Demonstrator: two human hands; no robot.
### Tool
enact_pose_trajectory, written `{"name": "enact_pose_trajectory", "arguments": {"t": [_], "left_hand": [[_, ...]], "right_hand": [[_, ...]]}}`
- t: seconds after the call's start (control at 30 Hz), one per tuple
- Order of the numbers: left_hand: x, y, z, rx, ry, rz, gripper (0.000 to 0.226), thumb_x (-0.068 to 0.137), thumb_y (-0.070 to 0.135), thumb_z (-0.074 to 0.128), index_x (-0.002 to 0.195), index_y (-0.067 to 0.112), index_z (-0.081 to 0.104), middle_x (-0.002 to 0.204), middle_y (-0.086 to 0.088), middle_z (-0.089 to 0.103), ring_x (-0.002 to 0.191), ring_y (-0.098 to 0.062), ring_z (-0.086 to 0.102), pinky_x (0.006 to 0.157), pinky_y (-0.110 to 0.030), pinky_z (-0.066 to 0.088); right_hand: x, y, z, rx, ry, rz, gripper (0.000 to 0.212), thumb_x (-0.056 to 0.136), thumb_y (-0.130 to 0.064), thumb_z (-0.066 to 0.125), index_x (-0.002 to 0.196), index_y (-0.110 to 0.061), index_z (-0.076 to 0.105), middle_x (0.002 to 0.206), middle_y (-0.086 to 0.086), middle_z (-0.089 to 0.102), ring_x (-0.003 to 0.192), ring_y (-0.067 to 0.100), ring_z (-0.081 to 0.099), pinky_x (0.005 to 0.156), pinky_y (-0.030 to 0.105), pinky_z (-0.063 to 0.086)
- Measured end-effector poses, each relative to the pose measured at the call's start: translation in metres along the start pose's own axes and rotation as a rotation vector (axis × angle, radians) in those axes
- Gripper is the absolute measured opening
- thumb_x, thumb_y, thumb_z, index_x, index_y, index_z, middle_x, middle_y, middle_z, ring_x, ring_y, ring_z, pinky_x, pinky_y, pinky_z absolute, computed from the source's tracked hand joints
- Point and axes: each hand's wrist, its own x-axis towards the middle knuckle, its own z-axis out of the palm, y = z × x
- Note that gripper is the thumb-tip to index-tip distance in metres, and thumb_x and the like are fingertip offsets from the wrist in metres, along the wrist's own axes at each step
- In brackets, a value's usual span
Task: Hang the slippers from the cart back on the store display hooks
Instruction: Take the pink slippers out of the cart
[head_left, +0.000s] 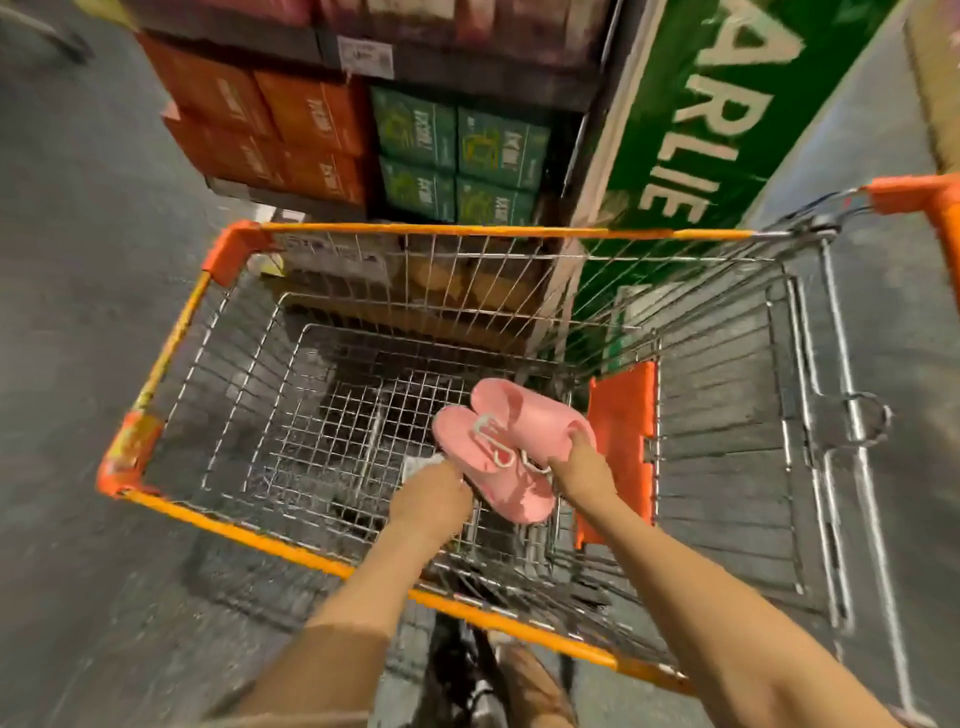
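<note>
Both our hands reach into the orange-rimmed wire shopping cart (171, 338).
Our right hand (579, 470) has its grip closed around the pink foam slippers (511, 447), joined by a white plastic hanger, held low inside; our left hand (431, 499) curls at their near-left edge.

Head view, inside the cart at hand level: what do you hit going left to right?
Orange corner bumper → left hand → pink slippers with white hanger → right hand → orange seat flap → cart's wire end.
</note>
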Motion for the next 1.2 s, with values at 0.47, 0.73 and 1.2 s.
{"name": "enact_pose_trajectory", "arguments": {"t": [0.47, 0.73, 1.2], "left_hand": [[0.131, 0.044, 0.060, -0.102, 0.003, 0.016, 0.057, 0.092, 0.019, 0.043, 0.144, 0.014, 0.020, 0.137, -0.016, 0.039, 0.119, -0.034, 0.046, 0.096, -0.049, 0.043], [0.169, 0.037, 0.134, -0.263, -0.042, -0.062, 0.050, 0.091, 0.022, 0.042, 0.139, 0.012, 0.029, 0.129, -0.012, 0.052, 0.113, -0.028, 0.054, 0.095, -0.045, 0.045], [0.178, 0.042, 0.146, -0.462, 0.089, -0.230, 0.054, 0.085, 0.063, 0.048, 0.119, 0.021, 0.040, 0.113, -0.010, 0.050, 0.102, -0.025, 0.053, 0.055, -0.030, 0.044]], "right_hand": [[0.069, 0.021, 0.059, 0.267, 0.188, 0.133, 0.055, 0.090, -0.024, 0.051, 0.139, -0.024, 0.025, 0.133, 0.006, 0.049, 0.114, 0.024, 0.052, 0.091, 0.029, 0.041], [0.099, 0.045, 0.078, 0.199, 0.045, 0.153, 0.060, 0.092, -0.030, 0.052, 0.143, -0.019, 0.022, 0.114, 0.004, 0.059, 0.094, 0.016, 0.056, 0.080, 0.030, 0.049], [0.102, 0.069, 0.084, -0.017, 0.078, -0.005, 0.015, 0.095, -0.023, 0.043, 0.102, -0.009, 0.046, 0.085, 0.013, 0.066, 0.076, 0.032, 0.062, 0.065, 0.042, 0.050]]}}
